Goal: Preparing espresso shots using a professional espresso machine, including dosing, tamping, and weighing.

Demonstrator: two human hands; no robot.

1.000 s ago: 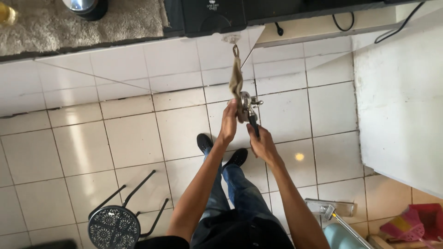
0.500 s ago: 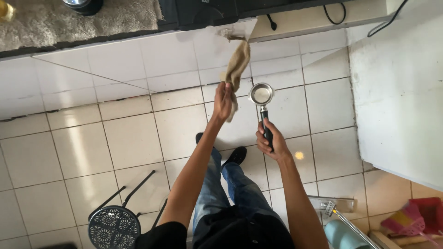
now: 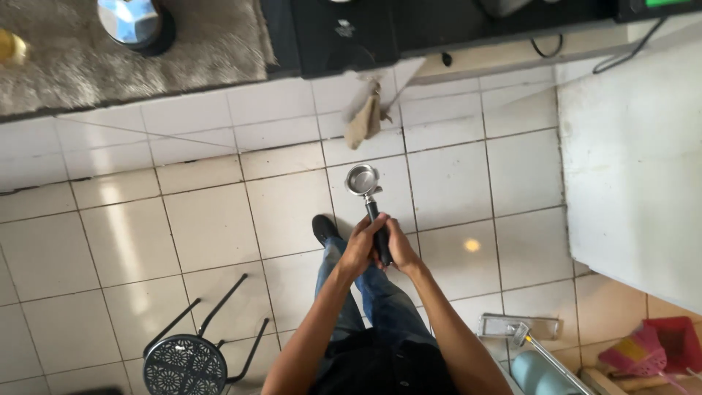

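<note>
I hold a metal portafilter (image 3: pixel 362 179) with a black handle out in front of me, its round basket facing up. My left hand (image 3: pixel 361 243) and my right hand (image 3: pixel 398 245) both wrap the black handle, side by side. A beige cloth (image 3: pixel 365 117) hangs from the counter edge just above the basket, apart from both hands. Below the hands I see my jeans and a black shoe (image 3: pixel 322 227) on the white tiled floor.
A black machine (image 3: pixel 336 33) sits on the counter at the top, beside a grey mat (image 3: pixel 80 66) with a round metal object (image 3: pixel 131 20). A black stool (image 3: pixel 183 362) stands lower left. A white cabinet (image 3: pixel 636 161) is at right, a mop (image 3: pixel 523 336) and red dustpan (image 3: pixel 658 347) lower right.
My left hand let go of the hanging cloth and came down onto the portafilter handle next to my right hand. The portafilter dropped lower and away from the cloth.
</note>
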